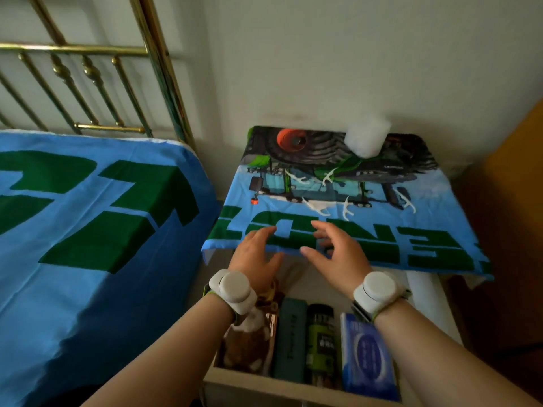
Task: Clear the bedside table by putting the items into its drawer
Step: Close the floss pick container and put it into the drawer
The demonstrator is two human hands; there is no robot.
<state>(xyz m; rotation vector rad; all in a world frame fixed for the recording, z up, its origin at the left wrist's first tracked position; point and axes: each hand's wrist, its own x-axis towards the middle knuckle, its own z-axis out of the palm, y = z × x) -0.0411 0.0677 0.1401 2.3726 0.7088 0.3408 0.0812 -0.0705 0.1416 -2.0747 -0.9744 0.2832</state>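
Observation:
The bedside table (435, 248) is draped in a blue cloth with green letters. On it lie several small white floss picks (318, 205), and a translucent white cup (367, 139) stands at the back. Below, the drawer (264, 384) is pulled out and holds a brown snack bag (252, 345), a teal case (291, 339), a green and black can (321, 345) and a blue tissue pack (367, 356). My left hand (258, 257) and my right hand (335, 251) hover with fingers spread over the table's front edge, above the drawer's back. Neither holds anything.
A bed (88, 230) with a blue and green cover lies close on the left, with a brass headboard (88, 69) behind it. A white wall backs the table. A brown wooden panel (514, 201) stands at the right.

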